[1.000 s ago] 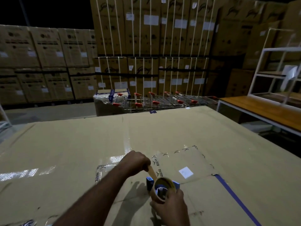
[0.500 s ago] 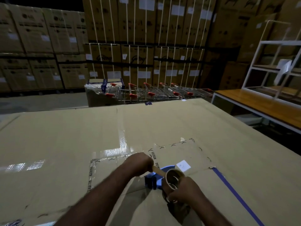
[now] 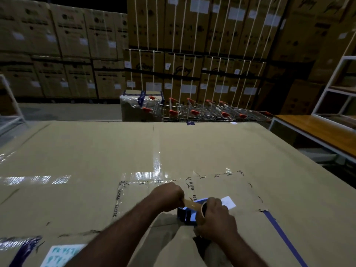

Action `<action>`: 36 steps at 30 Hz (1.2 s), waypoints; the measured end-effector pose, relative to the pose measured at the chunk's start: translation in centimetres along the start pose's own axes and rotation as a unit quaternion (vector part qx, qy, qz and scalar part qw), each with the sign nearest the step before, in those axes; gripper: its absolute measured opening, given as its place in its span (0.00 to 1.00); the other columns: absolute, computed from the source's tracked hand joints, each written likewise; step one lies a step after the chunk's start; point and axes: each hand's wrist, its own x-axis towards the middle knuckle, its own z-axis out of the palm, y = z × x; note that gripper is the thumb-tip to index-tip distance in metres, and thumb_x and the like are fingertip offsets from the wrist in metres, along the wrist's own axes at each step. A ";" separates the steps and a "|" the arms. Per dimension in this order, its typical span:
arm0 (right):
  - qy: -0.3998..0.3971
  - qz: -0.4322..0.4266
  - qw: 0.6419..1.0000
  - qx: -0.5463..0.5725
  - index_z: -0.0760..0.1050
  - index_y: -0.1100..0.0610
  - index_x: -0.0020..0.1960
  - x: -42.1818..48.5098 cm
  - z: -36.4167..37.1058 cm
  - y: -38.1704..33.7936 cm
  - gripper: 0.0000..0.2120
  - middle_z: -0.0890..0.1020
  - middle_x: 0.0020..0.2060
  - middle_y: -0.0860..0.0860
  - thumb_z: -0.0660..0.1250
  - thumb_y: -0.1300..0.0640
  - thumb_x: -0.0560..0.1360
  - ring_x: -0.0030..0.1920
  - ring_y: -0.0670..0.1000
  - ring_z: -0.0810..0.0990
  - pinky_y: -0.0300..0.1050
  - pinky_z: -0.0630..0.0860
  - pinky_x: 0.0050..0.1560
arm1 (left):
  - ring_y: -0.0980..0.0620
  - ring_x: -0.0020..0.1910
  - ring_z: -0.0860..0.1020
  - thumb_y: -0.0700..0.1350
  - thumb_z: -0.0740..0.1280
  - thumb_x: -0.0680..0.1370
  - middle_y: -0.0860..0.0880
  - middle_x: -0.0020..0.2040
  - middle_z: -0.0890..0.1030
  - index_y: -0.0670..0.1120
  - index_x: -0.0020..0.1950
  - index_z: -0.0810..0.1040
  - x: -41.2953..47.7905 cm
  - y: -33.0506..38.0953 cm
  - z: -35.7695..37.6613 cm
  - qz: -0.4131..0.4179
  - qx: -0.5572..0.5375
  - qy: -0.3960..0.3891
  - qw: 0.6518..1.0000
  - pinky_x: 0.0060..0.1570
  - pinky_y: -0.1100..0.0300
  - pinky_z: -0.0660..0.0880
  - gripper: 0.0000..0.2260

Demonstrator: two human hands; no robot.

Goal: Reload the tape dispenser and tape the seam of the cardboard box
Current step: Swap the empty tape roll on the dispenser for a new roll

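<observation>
Head view: the tape roll (image 3: 203, 209) sits under the right hand (image 3: 216, 218), which is clasped over its top, so only a sliver of its rim and brown band shows. From it a short brown tape strip (image 3: 190, 204) runs up and away to the left hand (image 3: 167, 196), whose closed fingers pinch the free end. Just below the strip, between the two grips, lies the blue tape dispenser (image 3: 186, 215), resting on the cardboard box (image 3: 96, 151); much of it is hidden by the right hand.

To do this step well, I judge the strip should stay taut and flat, sticky side kept off the fingers and the cardboard, while the roll is seated on the dispenser's hub and the end is led toward its mouth. Slack would likely let it fold on itself.

Beyond the left hand's grip, glossy clear tape (image 3: 157, 164) already covers a seam running away across the box top.
</observation>
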 end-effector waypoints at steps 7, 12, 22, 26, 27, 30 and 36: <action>-0.049 0.031 0.998 -0.015 0.45 0.46 0.74 1.1 0.2 -0.9 0.45 0.67 0.65 0.54 0.71 0.45 0.68 0.62 0.60 0.70 0.64 0.73 0.57 | 0.44 0.43 0.80 0.44 0.67 0.75 0.42 0.45 0.84 0.43 0.49 0.83 -0.3 0.7 0.2 -0.027 0.013 0.011 0.999 0.40 0.55 0.75 0.08; -0.053 -0.014 0.992 -0.114 0.66 0.50 0.66 2.5 -1.2 -2.7 0.32 0.69 0.64 0.53 0.68 0.38 0.67 0.66 0.59 0.66 0.68 0.65 0.63 | 0.43 0.38 0.77 0.41 0.67 0.73 0.40 0.44 0.83 0.41 0.47 0.83 -0.1 1.4 -0.6 -0.046 0.016 0.005 0.999 0.37 0.56 0.71 0.07; -0.032 -0.054 0.986 -0.156 0.77 0.52 0.55 4.8 -1.7 -4.6 0.14 0.81 0.54 0.49 0.71 0.51 0.71 0.54 0.52 0.80 0.44 0.74 0.51 | 0.40 0.42 0.81 0.42 0.69 0.71 0.39 0.42 0.84 0.42 0.46 0.84 -0.9 0.6 0.8 -0.074 -0.011 0.025 0.997 0.38 0.56 0.74 0.07; -0.038 -0.048 0.984 -0.169 0.77 0.52 0.56 5.2 -1.6 -4.9 0.14 0.81 0.55 0.50 0.70 0.53 0.71 0.55 0.53 0.80 0.47 0.76 0.54 | 0.40 0.43 0.81 0.42 0.68 0.73 0.39 0.45 0.83 0.41 0.49 0.83 -1.1 0.6 1.4 -0.081 -0.012 0.034 0.996 0.40 0.56 0.73 0.08; -0.038 -0.046 0.983 -0.172 0.77 0.52 0.56 5.3 -1.6 -5.0 0.14 0.81 0.55 0.50 0.70 0.54 0.71 0.55 0.53 0.80 0.48 0.77 0.54 | 0.40 0.43 0.81 0.42 0.68 0.74 0.39 0.45 0.84 0.41 0.50 0.83 -1.2 0.6 1.5 -0.078 -0.004 0.033 0.996 0.40 0.56 0.73 0.08; -0.044 -0.041 0.983 -0.175 0.78 0.51 0.56 5.4 -1.6 -5.5 0.13 0.81 0.55 0.49 0.68 0.55 0.71 0.55 0.53 0.80 0.50 0.77 0.56 | 0.39 0.42 0.81 0.41 0.68 0.74 0.38 0.45 0.83 0.41 0.50 0.83 -1.2 0.4 1.7 -0.073 0.018 0.028 0.997 0.39 0.55 0.74 0.08; -0.075 -0.027 0.981 -0.178 0.76 0.52 0.60 5.3 -0.8 -5.7 0.17 0.80 0.59 0.50 0.67 0.55 0.71 0.59 0.54 0.79 0.54 0.74 0.61 | 0.36 0.43 0.79 0.40 0.67 0.73 0.35 0.46 0.80 0.37 0.48 0.79 -1.6 0.7 2.6 -0.099 0.025 -0.003 0.995 0.36 0.54 0.69 0.08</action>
